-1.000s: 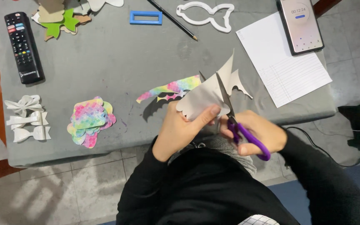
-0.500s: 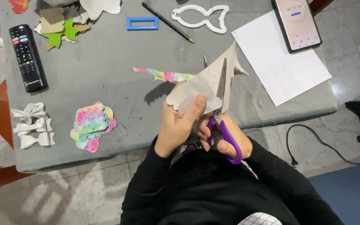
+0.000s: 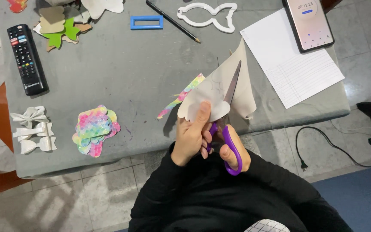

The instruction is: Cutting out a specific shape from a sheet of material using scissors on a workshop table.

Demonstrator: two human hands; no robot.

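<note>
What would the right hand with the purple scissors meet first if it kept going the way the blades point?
Pushed on, the right hand with the purple-handled scissors would first run through the beige sheet, then probably reach the white fish-shaped outline; depth is unclear.

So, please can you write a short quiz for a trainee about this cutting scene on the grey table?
1. Which hand holds the purple scissors?
2. True or false: the pencil lies on the lined paper.
3. What does the left hand grip: A) remote control B) cream sheet C) phone?

Key: 1. The right hand. 2. False; it lies on the bare table. 3. B.
</note>
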